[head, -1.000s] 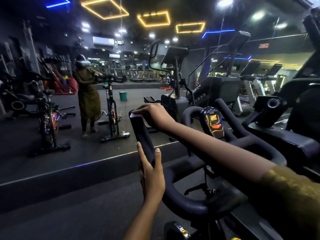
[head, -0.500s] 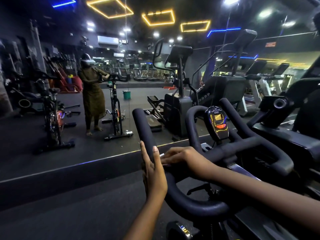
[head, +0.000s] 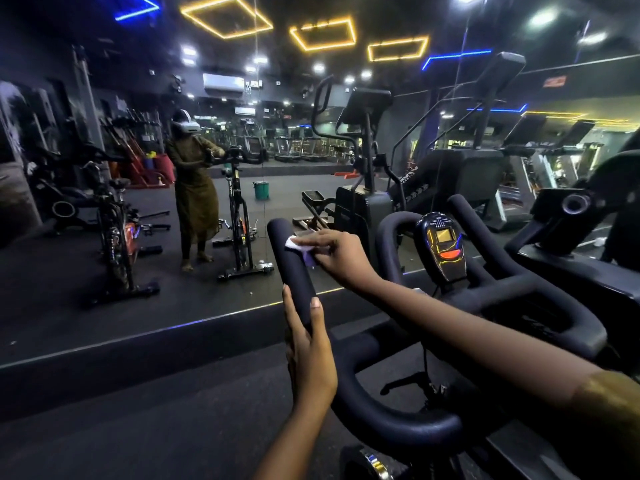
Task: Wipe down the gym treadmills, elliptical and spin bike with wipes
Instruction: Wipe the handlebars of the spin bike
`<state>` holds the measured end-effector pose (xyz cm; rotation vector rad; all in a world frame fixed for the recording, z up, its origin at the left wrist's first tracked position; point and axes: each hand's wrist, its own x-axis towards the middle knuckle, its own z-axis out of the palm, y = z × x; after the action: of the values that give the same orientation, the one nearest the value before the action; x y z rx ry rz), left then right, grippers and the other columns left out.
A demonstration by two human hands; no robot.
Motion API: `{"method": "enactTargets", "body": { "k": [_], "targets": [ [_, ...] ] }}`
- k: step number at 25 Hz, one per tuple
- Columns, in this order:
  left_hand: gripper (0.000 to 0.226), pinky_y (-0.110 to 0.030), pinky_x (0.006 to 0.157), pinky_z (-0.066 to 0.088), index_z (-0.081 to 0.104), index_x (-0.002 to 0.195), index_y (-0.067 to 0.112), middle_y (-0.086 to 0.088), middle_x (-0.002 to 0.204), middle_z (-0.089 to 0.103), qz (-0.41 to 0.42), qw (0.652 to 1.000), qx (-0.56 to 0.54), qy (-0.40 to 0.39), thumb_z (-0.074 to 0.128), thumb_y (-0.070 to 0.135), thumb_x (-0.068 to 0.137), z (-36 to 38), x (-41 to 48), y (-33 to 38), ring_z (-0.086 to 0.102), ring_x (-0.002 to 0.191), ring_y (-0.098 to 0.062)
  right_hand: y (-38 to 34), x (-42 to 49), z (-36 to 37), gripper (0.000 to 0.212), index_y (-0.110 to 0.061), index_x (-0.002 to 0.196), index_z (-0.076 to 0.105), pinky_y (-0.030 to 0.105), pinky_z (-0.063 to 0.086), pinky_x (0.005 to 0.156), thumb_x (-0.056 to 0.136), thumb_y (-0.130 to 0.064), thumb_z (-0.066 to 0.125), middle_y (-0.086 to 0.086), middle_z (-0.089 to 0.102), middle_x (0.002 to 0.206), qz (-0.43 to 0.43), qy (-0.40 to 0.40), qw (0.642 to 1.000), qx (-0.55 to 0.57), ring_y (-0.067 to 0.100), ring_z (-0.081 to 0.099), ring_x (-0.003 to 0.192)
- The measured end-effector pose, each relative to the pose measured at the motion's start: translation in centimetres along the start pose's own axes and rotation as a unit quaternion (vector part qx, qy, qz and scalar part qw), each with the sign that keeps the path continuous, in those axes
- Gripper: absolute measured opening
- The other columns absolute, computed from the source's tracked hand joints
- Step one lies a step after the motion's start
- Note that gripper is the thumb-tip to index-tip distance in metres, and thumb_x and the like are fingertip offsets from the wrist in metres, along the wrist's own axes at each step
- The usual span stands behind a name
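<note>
The spin bike's black padded handlebar (head: 388, 420) fills the lower right, with its left prong (head: 289, 268) pointing up toward the mirror. My right hand (head: 337, 254) presses a white wipe (head: 298, 245) against the upper part of that prong, near its tip. My left hand (head: 310, 351) grips the same prong lower down, thumb on one side and fingers on the other. A small console (head: 441, 245) with a lit screen sits between the bars.
A wall mirror ahead reflects a person at a spin bike (head: 239, 216) and a green bucket (head: 261, 190). An elliptical (head: 356, 188) and treadmills (head: 519, 174) show at the right. Dark rubber floor (head: 138, 410) lies on the left.
My right hand slid down the left prong from its tip to near my left hand, then back up toward the tip with the wipe. My left hand kept its hold.
</note>
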<state>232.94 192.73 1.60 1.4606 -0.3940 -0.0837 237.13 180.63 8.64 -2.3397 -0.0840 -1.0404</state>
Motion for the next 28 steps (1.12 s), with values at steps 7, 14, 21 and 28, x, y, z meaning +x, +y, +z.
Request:
{"method": "enactTargets", "body": {
  "k": [7, 14, 21, 28],
  "targets": [
    [0.053, -0.017, 0.095, 0.021, 0.012, 0.150, 0.034, 0.008, 0.156, 0.021, 0.003, 1.000, 0.006, 0.001, 0.031, 0.038, 0.100, 0.0, -0.2, 0.2, 0.027, 0.140, -0.016, 0.2, -7.0, -3.3, 0.029, -0.004, 0.094, 0.074, 0.021, 0.052, 0.075, 0.071, -0.007, 0.055, 0.001, 0.069, 0.091, -0.033, -0.152, 0.987, -0.030, 0.011, 0.065, 0.081],
    [0.059, -0.030, 0.100, 0.028, 0.006, 0.150, 0.038, -0.001, 0.156, 0.023, -0.008, 0.998, 0.054, -0.026, 0.035, 0.044, 0.098, -0.2, -0.4, 0.7, 0.033, 0.136, -0.027, -3.1, -7.4, -7.9, 0.022, -0.010, 0.099, 0.073, 0.023, 0.052, 0.079, 0.079, -0.008, 0.064, 0.004, 0.071, 0.099, -0.096, -0.313, 0.937, -0.121, 0.013, 0.067, 0.088],
    [0.075, -0.034, 0.116, -0.005, 0.004, 0.147, 0.042, 0.002, 0.157, -0.003, 0.182, 0.926, 0.309, -0.115, 0.026, 0.073, 0.081, -3.2, -2.6, -0.1, -0.003, 0.145, -0.017, -3.9, -12.4, -12.6, 0.037, -0.019, 0.107, 0.071, 0.034, 0.047, 0.082, 0.075, 0.001, 0.064, 0.005, 0.069, 0.107, 0.103, -0.071, 0.933, -0.337, 0.024, 0.063, 0.102],
    [0.080, -0.025, 0.112, -0.017, 0.013, 0.146, 0.041, 0.002, 0.155, 0.019, 0.363, 0.821, 0.381, -0.219, -0.005, 0.079, 0.079, -1.1, -2.8, 0.4, -0.006, 0.142, -0.007, -4.3, -15.1, -8.0, 0.029, -0.013, 0.106, 0.063, 0.035, 0.045, 0.085, 0.083, -0.009, 0.046, 0.005, 0.066, 0.107, 0.152, -0.083, 0.927, -0.333, 0.022, 0.061, 0.103]
  ]
}}
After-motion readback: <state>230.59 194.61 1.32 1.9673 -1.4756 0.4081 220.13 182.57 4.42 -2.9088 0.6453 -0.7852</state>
